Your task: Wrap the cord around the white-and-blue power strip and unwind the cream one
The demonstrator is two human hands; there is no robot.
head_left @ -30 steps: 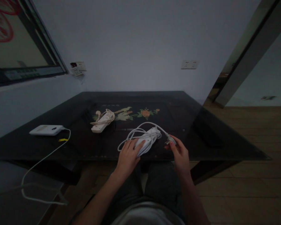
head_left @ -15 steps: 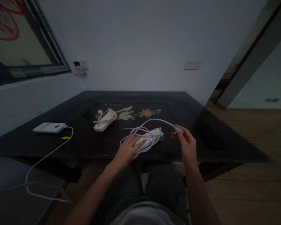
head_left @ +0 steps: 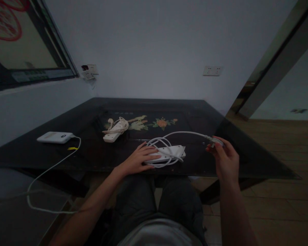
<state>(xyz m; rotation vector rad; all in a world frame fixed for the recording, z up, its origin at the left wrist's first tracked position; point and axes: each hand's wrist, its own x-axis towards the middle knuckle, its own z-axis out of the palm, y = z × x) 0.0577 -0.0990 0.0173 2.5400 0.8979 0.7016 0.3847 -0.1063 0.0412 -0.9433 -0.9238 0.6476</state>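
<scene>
A white power strip [head_left: 179, 150] lies near the table's front edge with loops of its own white cord [head_left: 186, 132] around it. Over its left end rests my left hand [head_left: 136, 160], fingers across the top and thumb along the near side, gripping it. Out to the right, my right hand [head_left: 228, 162] pinches the plug [head_left: 216, 140] at the cord's end, above the table. From plug to strip the cord arches through the air. My fingers partly cover the plug and the strip's left end.
Behind and left lies a second power strip [head_left: 114, 134] wrapped in its cord. A white power bank [head_left: 55, 137] with a cable hanging off the edge sits at the left of the dark table [head_left: 197, 116]. Wall sockets [head_left: 212, 70] are at the back.
My right hand has moved to the right with the plug, drawing out more cord. The strip has turned more level and shifted slightly right; fewer loops lie over it. My left hand stays on it.
</scene>
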